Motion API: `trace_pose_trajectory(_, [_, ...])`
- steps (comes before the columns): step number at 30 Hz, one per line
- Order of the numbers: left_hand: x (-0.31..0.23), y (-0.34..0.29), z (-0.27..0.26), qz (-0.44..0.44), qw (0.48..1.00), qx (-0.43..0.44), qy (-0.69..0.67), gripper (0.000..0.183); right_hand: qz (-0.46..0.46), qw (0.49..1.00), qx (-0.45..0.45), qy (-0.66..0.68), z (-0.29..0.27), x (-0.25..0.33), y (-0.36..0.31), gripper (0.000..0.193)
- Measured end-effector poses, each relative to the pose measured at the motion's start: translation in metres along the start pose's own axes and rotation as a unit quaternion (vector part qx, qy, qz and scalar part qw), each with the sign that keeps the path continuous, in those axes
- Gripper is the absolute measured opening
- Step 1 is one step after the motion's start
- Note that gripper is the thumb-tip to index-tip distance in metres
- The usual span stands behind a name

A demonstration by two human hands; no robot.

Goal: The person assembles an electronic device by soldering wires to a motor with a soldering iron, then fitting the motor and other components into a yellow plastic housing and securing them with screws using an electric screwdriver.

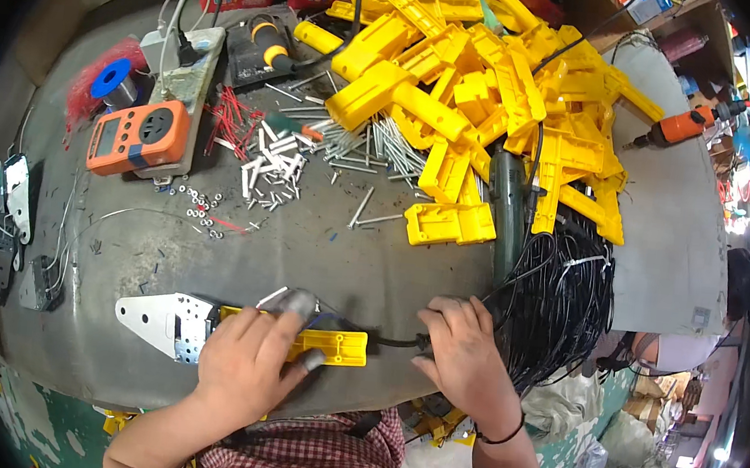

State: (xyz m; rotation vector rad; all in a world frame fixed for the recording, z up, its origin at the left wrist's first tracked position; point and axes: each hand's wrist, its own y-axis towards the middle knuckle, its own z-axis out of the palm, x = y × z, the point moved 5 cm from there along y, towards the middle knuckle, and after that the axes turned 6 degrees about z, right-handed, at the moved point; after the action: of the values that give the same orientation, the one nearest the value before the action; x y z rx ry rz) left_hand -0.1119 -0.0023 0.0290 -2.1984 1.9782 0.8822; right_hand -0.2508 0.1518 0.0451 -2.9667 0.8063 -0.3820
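My left hand [246,357] presses over a yellow plastic handle shell [341,348] lying near the front edge of the table, its fingertips gripping the shell's sides. From the shell's left end sticks out a pale, tapered metal plate [150,321] with holes. Dark smudges show on my left fingertips, and the shell's middle is hidden under that hand. My right hand [470,356] is closed around a black cable [399,342] just right of the shell. The cable runs into the shell's right end, where thin blue wire shows.
Yellow plastic shells [463,71] are heaped at the back right, beside a bundle of black cables [567,307]. Screws [392,150], white sleeves [274,161] and red wires [233,117] lie mid-table. An orange meter [139,137], solder spool [114,83] and electric screwdriver [674,127] are farther off.
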Motion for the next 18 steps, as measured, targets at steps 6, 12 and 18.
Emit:
trace_pose_trajectory(6, [0.011, -0.013, -0.009, -0.137, 0.975, -0.064, -0.160, 0.062, -0.043, 0.959, -0.211, 0.184, -0.001, 0.012, -0.019, 0.032])
trace_pose_trajectory(12, [0.004, -0.021, -0.025, -0.050, 0.997, 0.036, -0.056, 0.060, -0.012, 0.952, -0.174, 0.253, 0.039, 0.014, -0.011, 0.027])
trace_pose_trajectory(18, [-0.015, -0.033, -0.016, 0.020, 0.978, 0.204, 0.050, 0.066, -0.086, 0.957, -0.096, 0.261, 0.038, 0.008, -0.003, 0.022])
